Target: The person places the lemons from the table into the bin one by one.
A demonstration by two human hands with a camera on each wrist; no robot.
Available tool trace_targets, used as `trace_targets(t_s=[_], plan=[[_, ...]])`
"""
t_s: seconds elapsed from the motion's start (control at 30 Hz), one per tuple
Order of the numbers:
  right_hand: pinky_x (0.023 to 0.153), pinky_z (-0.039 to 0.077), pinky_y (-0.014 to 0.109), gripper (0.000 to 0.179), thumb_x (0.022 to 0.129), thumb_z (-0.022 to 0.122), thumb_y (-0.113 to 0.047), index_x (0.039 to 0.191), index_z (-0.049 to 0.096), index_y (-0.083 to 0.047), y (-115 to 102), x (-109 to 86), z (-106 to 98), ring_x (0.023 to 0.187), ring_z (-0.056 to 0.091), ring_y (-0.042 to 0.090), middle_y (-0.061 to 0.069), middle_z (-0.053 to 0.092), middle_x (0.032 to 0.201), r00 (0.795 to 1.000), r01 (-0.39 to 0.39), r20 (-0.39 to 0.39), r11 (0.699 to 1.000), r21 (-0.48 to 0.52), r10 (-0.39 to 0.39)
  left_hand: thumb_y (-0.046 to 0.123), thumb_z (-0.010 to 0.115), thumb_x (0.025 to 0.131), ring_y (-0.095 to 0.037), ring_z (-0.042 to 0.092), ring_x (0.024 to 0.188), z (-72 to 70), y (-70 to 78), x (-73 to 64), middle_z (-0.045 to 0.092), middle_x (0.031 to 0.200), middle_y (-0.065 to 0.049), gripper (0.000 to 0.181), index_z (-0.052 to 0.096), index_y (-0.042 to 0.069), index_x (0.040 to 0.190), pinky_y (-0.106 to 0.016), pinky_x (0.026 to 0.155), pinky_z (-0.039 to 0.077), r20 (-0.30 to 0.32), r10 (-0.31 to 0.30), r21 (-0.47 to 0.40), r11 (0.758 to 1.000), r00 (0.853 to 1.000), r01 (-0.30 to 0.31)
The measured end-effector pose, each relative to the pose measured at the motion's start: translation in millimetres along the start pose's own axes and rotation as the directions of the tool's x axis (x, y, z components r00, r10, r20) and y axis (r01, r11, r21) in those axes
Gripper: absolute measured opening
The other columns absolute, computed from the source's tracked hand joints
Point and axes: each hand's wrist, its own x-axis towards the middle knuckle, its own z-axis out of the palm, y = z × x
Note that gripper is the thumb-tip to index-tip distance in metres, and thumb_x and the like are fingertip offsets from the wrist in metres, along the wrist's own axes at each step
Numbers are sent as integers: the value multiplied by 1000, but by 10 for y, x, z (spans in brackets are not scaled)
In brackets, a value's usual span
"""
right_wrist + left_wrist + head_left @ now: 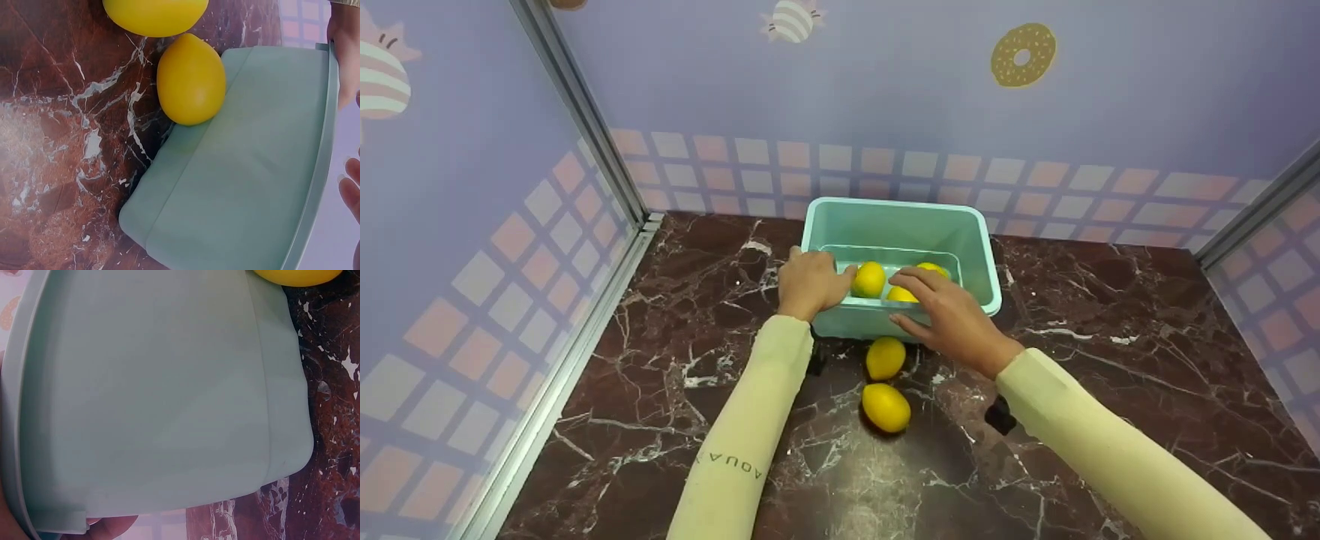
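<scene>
A light green plastic basin (900,319) stands against the back wall, with three lemons visible inside: one at left (869,279), another (901,295) beside the right fingers, and a third (934,268) partly hidden. My left hand (814,283) grips the basin's rim at its near left corner; in the left wrist view, fingertips (112,527) show past the rim. My right hand (952,315) is over the near rim at the right, its fingers spread and loosely bent, holding nothing. Outside, one lemon (191,79) lies against the basin's front wall, and another lemon (886,408) lies nearer me.
The basin sits on a dark red marbled tabletop (1110,375). A patterned lilac wall (900,90) rises right behind it. Side panels (495,285) with metal edging bound the table at left and right.
</scene>
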Motion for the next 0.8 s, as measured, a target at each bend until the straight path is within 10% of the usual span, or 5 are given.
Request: trace_targets(t_s=[0.8], plan=[[101, 48, 39, 46, 91, 66, -34, 132, 55, -16, -73, -127, 40, 122, 56, 21, 5, 57, 133, 1000, 22, 5, 999, 23, -22, 57, 46, 93, -32, 53, 106, 9, 6, 9, 70, 101, -7, 51, 71, 13, 97, -49, 82, 49, 8, -7, 11, 1000, 1000, 7]])
